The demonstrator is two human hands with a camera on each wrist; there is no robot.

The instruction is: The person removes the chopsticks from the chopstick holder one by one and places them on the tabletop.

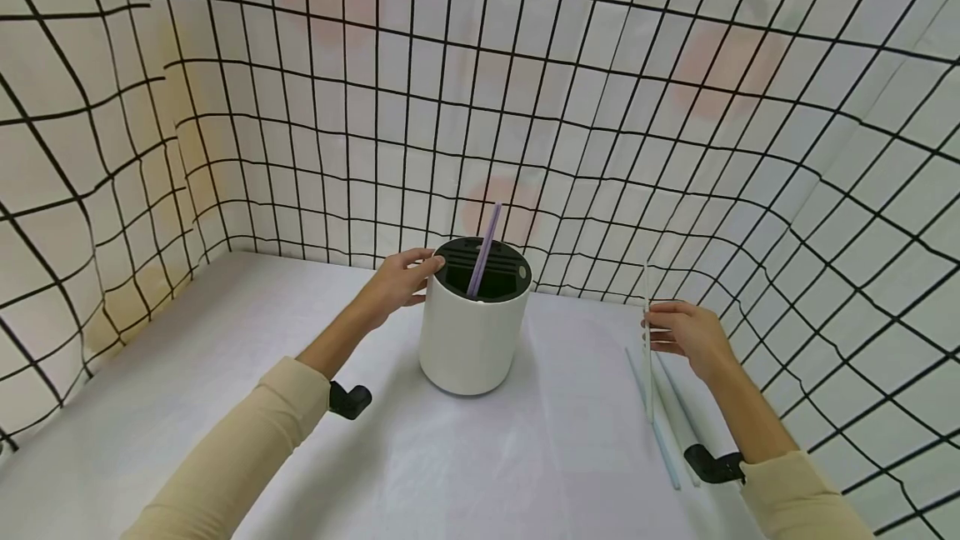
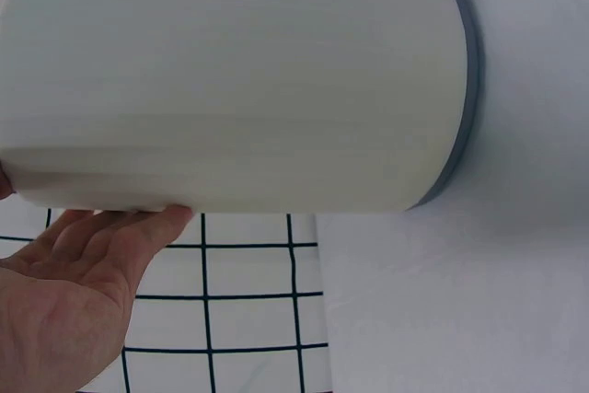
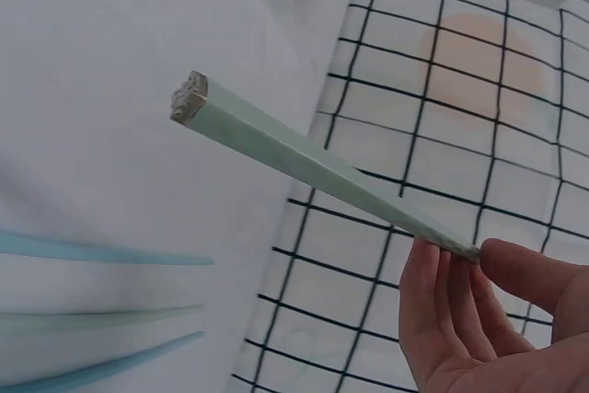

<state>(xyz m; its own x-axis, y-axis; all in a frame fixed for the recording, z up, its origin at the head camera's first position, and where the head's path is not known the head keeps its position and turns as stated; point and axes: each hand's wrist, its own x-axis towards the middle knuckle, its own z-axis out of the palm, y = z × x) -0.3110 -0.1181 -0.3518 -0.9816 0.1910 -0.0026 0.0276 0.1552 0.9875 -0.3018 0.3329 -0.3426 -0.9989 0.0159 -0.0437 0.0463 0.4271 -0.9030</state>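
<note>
A white cylindrical utensil holder (image 1: 474,348) with a black slotted top stands upright on the table. What looks like a pair of purple chopsticks (image 1: 484,252) leans in its opening. My left hand (image 1: 397,280) holds the holder's left side near the top, thumb at the rim; its fingers (image 2: 152,236) touch the white wall. To the right, my right hand (image 1: 692,338) pinches a pale green chopstick (image 3: 304,158) near one end, between thumb and fingertips. The chopstick stands nearly upright above the table, its thick squared end downward.
Under the right hand, two blue chopsticks (image 1: 663,448) and a pale green one (image 1: 678,415) lie on the white-covered table (image 1: 465,473). A black-lined grid (image 1: 420,107) over white cloth encloses the back and sides. Each wrist wears a black mount (image 1: 350,400).
</note>
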